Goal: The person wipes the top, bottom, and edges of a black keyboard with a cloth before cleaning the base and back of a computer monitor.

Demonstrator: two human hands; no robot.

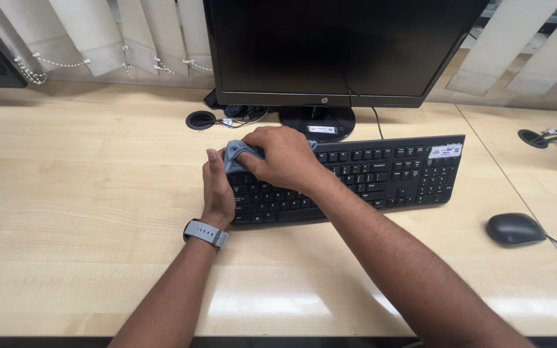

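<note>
Right hand [283, 158] hides most of cloth [234, 154], keyboard [381, 174] left end

light: bright, even, from above | glare: pale patches on the glossy worktop [259, 303] near the front edge | shadows: soft, short | focus: sharp, no blur | edges: slight bowing

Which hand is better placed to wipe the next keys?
Right, likely. The right hand already presses the grey-blue cloth on the black keyboard; the left hand braces the keyboard's left end.
</note>
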